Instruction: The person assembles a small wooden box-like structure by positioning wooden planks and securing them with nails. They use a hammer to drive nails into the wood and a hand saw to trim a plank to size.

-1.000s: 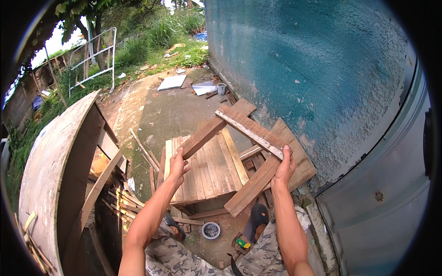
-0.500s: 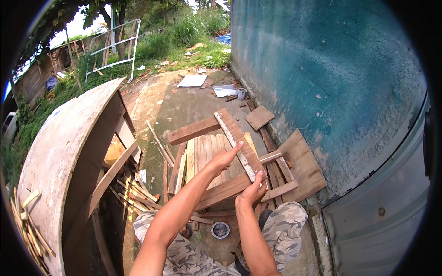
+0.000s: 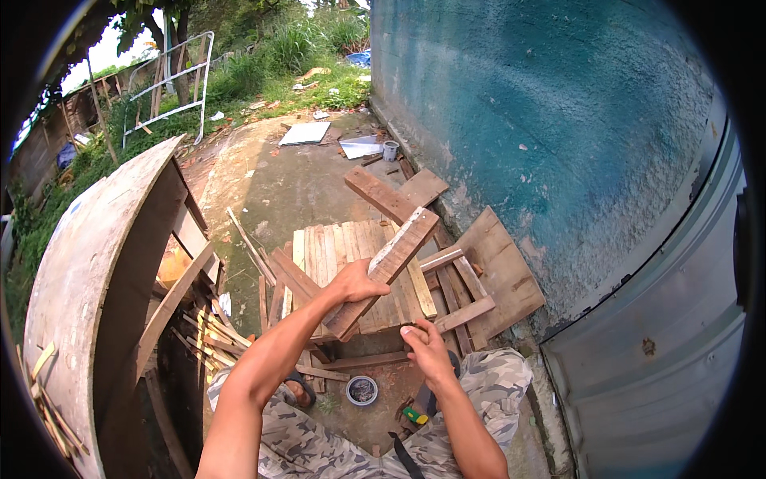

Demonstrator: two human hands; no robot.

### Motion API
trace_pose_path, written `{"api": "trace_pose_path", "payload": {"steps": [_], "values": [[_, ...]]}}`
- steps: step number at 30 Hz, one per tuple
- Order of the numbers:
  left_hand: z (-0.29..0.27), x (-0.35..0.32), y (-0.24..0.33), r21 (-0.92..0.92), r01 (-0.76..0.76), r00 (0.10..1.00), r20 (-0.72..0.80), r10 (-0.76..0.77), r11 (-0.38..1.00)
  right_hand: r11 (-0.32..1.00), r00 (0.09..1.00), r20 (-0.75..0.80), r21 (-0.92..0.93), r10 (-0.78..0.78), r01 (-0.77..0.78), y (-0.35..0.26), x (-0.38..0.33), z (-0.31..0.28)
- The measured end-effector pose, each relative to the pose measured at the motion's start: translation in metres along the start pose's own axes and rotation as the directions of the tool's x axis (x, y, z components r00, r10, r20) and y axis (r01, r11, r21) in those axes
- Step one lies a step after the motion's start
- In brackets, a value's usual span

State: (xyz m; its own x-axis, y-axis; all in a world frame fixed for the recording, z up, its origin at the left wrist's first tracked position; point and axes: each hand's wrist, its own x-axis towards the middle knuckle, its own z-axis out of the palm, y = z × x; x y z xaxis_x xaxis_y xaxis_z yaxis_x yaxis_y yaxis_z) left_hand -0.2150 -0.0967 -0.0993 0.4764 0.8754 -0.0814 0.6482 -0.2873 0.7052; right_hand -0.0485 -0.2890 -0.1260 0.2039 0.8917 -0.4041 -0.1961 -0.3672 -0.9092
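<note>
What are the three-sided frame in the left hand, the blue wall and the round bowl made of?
The three-sided frame looks like rough wood: brown grain shows, with whitish paint, perhaps, along one edge. The blue wall seems painted plaster or concrete: it's bumpy, with pale worn patches. The round bowl has a pale rim, so maybe plastic or enamelled metal; too small to tell.

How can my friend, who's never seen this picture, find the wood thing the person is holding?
Start at the big blue-green wall, then go left to the pale slatted wooden panel. Above it, the left hand grips a brown wooden frame of three thick boards. Unlike the wood around it, it's held up, with a whitish strip along its middle board.
</note>
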Motion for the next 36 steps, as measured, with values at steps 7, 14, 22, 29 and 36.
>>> {"api": "trace_pose_path", "payload": {"steps": [7, 14, 22, 29, 36], "values": [[-0.01, 0.003, -0.039, 0.174, -0.172, 0.938, 0.328, 0.108, 0.97, 0.943, 0.989, -0.085, -0.321, -0.124, 0.091, -0.079, 0.075, -0.095], [-0.018, 0.004, -0.065, 0.32, -0.224, 0.881, 0.47, 0.051, 0.92, 0.871, 0.992, -0.023, -0.481, -0.122, 0.096, -0.024, 0.18, -0.094], [-0.012, -0.011, -0.086, 0.321, -0.313, 0.864, 0.487, 0.128, 0.894, 0.859, 0.989, 0.074, -0.49, -0.125, 0.145, -0.022, 0.208, -0.074], [-0.015, -0.03, -0.097, 0.355, -0.302, 0.946, 0.225, 0.233, 0.885, 0.761, 0.973, 0.118, -0.608, -0.197, 0.228, -0.025, 0.212, -0.047], [-0.034, -0.059, -0.145, 0.112, 0.593, 0.745, -0.453, -0.49, 0.798, 0.634, 0.969, 0.157, -0.734, -0.191, 0.244, -0.028, 0.219, -0.027]]}}
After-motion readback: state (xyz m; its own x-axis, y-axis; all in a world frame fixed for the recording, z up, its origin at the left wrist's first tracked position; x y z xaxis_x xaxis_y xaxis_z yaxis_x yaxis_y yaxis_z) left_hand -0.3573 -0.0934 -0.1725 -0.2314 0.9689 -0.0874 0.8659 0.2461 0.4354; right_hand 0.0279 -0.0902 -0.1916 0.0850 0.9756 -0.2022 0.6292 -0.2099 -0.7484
